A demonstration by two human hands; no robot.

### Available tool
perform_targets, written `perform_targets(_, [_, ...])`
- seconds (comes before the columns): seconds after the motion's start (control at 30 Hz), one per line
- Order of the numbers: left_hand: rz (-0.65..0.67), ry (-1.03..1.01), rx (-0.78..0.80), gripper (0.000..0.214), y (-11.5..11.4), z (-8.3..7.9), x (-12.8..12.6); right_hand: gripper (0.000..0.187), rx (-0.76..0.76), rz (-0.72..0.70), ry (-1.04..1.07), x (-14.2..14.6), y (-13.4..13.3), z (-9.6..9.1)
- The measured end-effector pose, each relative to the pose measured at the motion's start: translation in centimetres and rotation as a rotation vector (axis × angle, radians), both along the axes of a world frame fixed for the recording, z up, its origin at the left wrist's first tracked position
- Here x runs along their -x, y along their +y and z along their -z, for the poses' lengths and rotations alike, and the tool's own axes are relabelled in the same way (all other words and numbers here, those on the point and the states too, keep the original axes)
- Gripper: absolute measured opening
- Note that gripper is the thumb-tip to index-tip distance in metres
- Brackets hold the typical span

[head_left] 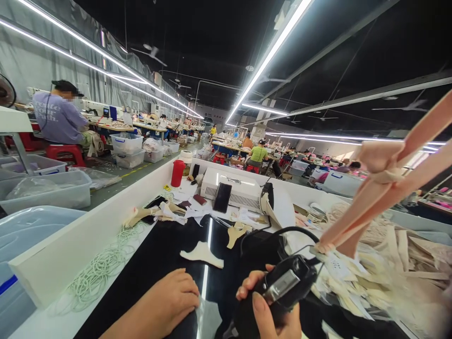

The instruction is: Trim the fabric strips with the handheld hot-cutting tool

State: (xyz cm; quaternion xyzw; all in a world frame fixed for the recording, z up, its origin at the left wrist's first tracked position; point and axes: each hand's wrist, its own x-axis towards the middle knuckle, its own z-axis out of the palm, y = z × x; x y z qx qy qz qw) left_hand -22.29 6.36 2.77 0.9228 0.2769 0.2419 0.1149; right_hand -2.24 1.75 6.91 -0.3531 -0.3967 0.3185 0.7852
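My right hand (269,311) is closed around a black hand tool with a metal clip (286,285); a black cable loops up from it. The tool's tip meets the end of pink ribbon straps (383,193) that stretch up toward the upper right and are knotted midway. My left hand (165,301) rests on the black work surface (158,254) with its fingers curled down, and nothing shows in it. A cream fabric cutout (202,254) lies just beyond it.
A white box (235,187) with a black phone (222,197) leaning on it stands further back, beside a red bottle (177,173). Cream fabric pieces (388,268) pile up on the right. White elastic cord (102,266) lies left. Other people sit at sewing tables beyond.
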Motion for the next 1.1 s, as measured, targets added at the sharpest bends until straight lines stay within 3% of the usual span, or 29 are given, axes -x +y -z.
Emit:
perform_targets(0.23, [-0.028, -0.007, 0.041, 0.017, -0.9, -0.2, -0.9, 0.043, 0.042, -0.015, 0.02, -0.3, -0.4, -0.2])
perform_targets(0.4, [0.048, 0.045, 0.089, 0.02, -1.6, 0.1, -1.5, 0.044, 0.026, -0.045, 0.013, 0.6, -0.4, -0.2])
perform_targets(0.73, [0.083, 0.192, 0.326, 0.041, -2.1, -1.9, -2.5, 0.044, 0.057, -0.004, -0.008, 0.5, -0.4, 0.7])
perform_targets(0.87, [0.099, 0.123, 0.354, 0.044, -1.8, -0.7, -2.4, 0.043, 0.066, 0.019, -0.022, 0.2, -0.6, 0.7])
perform_targets(1.1, [0.113, 0.093, 0.251, 0.047, -1.2, 3.4, -2.5, 0.043, 0.071, 0.021, 0.005, 0.2, -0.6, 0.6])
